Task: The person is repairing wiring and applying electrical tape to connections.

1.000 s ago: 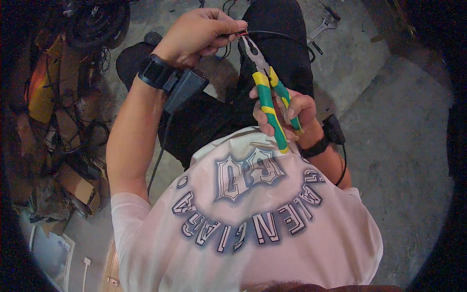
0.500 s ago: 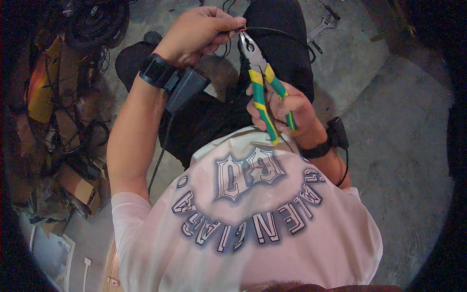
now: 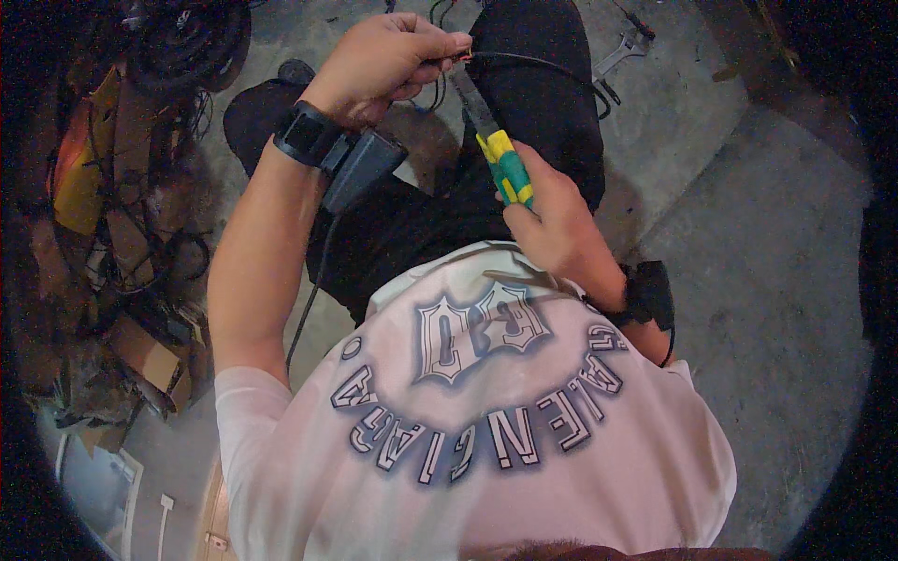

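Observation:
At the top, my left hand [image 3: 379,67] is closed in a pinch on the end of a thin black cable [image 3: 538,60], where a small reddish-orange wire end [image 3: 465,56] shows at the fingertips. The cable runs right across my dark trouser leg. My right hand [image 3: 561,217] grips pliers with green and yellow handles [image 3: 511,170]. They are seen edge-on, handles pressed together, their metal jaws reaching up just below the pinched wire. Whether the jaw tips touch the wire, I cannot tell.
An adjustable wrench [image 3: 621,52] lies on the grey concrete floor [image 3: 748,224] beyond my right leg. Coiled black cables [image 3: 182,42], torn cardboard [image 3: 145,353] and a yellow-orange piece [image 3: 79,182] are heaped on the left. A dark boxy device [image 3: 363,170] hangs by my left wrist.
My right hand has rolled the pliers from face-on to edge-on, and their spread handles have closed together. My left hand keeps its pinch in nearly the same place.

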`<control>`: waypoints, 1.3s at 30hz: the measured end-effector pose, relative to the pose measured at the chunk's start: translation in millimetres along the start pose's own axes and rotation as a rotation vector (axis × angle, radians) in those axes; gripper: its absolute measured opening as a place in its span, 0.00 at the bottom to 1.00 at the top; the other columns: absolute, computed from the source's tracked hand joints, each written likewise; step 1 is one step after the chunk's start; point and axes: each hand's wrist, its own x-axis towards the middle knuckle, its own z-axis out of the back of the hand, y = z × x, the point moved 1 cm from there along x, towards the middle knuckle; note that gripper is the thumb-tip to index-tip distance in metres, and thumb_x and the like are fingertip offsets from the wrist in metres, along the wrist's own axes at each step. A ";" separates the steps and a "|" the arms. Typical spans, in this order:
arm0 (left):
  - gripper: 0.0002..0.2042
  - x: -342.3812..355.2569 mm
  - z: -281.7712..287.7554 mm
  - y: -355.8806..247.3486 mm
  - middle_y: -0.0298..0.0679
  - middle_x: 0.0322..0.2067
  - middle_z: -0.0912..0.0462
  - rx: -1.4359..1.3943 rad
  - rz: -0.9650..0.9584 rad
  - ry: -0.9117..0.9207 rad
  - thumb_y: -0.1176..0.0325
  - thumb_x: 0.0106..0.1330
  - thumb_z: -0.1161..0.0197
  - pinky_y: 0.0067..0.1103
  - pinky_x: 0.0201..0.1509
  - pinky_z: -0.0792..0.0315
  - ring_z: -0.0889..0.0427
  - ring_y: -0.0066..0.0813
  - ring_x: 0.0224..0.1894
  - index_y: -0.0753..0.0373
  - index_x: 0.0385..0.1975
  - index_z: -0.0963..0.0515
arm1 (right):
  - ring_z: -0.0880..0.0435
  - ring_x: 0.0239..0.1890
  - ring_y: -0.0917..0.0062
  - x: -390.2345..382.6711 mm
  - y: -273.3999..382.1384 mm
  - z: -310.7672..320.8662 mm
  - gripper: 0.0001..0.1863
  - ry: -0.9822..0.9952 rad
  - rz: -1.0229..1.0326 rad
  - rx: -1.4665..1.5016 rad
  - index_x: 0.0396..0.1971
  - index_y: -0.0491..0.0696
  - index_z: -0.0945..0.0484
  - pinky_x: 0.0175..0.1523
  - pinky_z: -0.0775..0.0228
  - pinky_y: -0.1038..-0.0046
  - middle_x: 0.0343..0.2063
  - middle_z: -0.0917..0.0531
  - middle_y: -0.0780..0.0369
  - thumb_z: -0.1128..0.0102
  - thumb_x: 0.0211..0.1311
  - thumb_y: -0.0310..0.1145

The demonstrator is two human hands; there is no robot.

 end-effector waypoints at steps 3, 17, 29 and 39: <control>0.12 -3.6 0.5 -8.8 0.22 0.19 0.29 0.064 0.038 0.003 0.57 0.63 0.32 0.12 0.15 0.48 0.39 0.09 0.16 0.58 0.31 0.22 | 0.16 0.38 0.65 1.3 3.2 13.2 0.29 0.221 -0.140 0.329 0.57 0.36 0.34 0.39 0.24 0.71 0.40 0.18 0.53 0.52 0.48 0.19; 0.11 4.0 7.6 2.1 0.23 0.23 0.24 -0.051 -0.031 0.081 0.58 0.65 0.33 0.09 0.15 0.47 0.36 0.07 0.17 0.59 0.34 0.21 | 0.15 0.43 0.63 16.9 -7.0 16.4 0.42 0.424 -0.310 1.005 0.62 0.36 0.40 0.30 0.20 0.74 0.45 0.20 0.47 0.46 0.39 0.31; 0.10 0.6 2.7 -3.8 0.27 0.22 0.21 -0.088 -0.018 0.096 0.62 0.62 0.31 0.07 0.15 0.44 0.32 0.07 0.16 0.59 0.27 0.23 | 0.16 0.41 0.66 17.7 -5.4 17.8 0.37 0.375 -0.308 0.916 0.57 0.37 0.36 0.29 0.23 0.77 0.42 0.20 0.51 0.50 0.37 0.27; 0.10 0.4 2.8 -4.6 0.27 0.22 0.21 -0.085 -0.016 0.086 0.62 0.62 0.31 0.08 0.16 0.43 0.31 0.07 0.17 0.59 0.29 0.23 | 0.23 0.35 0.78 13.4 -12.6 13.7 0.29 0.266 -0.256 0.696 0.53 0.40 0.31 0.41 0.29 0.76 0.36 0.22 0.61 0.54 0.44 0.21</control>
